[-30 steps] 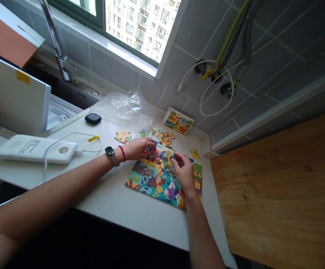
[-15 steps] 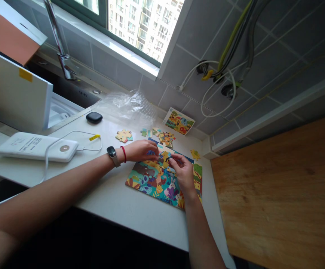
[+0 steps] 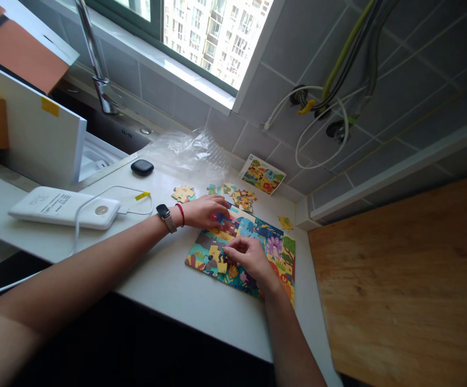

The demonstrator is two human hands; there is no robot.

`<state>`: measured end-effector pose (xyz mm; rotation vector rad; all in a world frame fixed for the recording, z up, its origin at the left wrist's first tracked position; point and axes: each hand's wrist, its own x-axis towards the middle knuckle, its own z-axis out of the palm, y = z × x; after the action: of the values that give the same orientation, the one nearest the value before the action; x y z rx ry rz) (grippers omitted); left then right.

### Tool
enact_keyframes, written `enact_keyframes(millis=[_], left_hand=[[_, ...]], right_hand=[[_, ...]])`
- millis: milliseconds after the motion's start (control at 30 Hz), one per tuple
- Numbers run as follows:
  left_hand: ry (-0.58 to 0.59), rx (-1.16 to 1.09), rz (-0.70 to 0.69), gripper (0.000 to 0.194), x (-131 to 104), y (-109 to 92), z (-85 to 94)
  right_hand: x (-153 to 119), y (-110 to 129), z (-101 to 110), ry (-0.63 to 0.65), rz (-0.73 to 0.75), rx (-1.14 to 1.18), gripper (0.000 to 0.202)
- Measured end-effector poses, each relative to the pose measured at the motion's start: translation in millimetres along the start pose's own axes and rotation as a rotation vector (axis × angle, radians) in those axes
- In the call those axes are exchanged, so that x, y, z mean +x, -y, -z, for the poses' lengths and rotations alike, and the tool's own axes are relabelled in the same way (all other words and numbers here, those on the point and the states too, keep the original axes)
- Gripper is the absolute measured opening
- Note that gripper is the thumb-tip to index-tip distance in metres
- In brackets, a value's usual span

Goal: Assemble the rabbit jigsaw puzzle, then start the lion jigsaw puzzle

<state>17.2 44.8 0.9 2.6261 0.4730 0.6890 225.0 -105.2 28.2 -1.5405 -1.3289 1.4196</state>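
A colourful animal puzzle board (image 3: 274,248) lies on the white counter. Between its thumb and fingers, my right hand (image 3: 249,257) pinches a yellow puzzle piece (image 3: 217,259) over the board's lower left part. My left hand (image 3: 211,211) rests on the board's upper left area, fingers apart and slightly bent, with nothing visible in it. Loose pieces (image 3: 244,200) lie behind the board. Another joined group of pieces (image 3: 184,193) sits behind my left wrist, and one yellow piece (image 3: 285,223) is near the board's back right corner.
A picture card (image 3: 263,174) leans at the wall beside clear plastic wrapping (image 3: 193,153). On the left are a white power bank (image 3: 64,207) with a cable and a black case (image 3: 142,167). A wooden panel (image 3: 402,279) stands right of the counter (image 3: 169,293).
My right hand has moved with the yellow piece toward the board's lower left, away from my left hand. The upper middle of the board is now uncovered. The view has shifted slightly.
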Motion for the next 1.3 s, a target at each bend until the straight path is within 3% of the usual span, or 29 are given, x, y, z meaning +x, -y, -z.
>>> enact_keyframes(millis=[333,600,800,967,1067,1300], left_hand=[[0.027,-0.031,0.002,0.033,-1,-3,0.4],[0.01,-0.044,-0.01,0.034,0,-6,2.8],[0.015,-0.04,-0.011,0.036,-1,-4,-1.5],[0.002,-0.054,0.004,0.032,-1,-4,-3.9],[0.013,-0.049,-0.004,0.029,0,-5,-4.3],[-0.003,-0.071,-0.028,0.02,0,-6,-5.3]], right_hand=[[1,-6,-6,-0.026,0.002,-0.068,0.033],[0,-5,3,0.018,-0.041,0.117,0.061],[-2,-1,9,0.031,-0.035,0.047,0.057],[-3,7,32,-0.189,0.126,-0.054,0.04],[-4,8,50,-0.275,0.105,-0.095,0.039],[-5,1,63,-0.04,-0.078,-0.195,0.042]])
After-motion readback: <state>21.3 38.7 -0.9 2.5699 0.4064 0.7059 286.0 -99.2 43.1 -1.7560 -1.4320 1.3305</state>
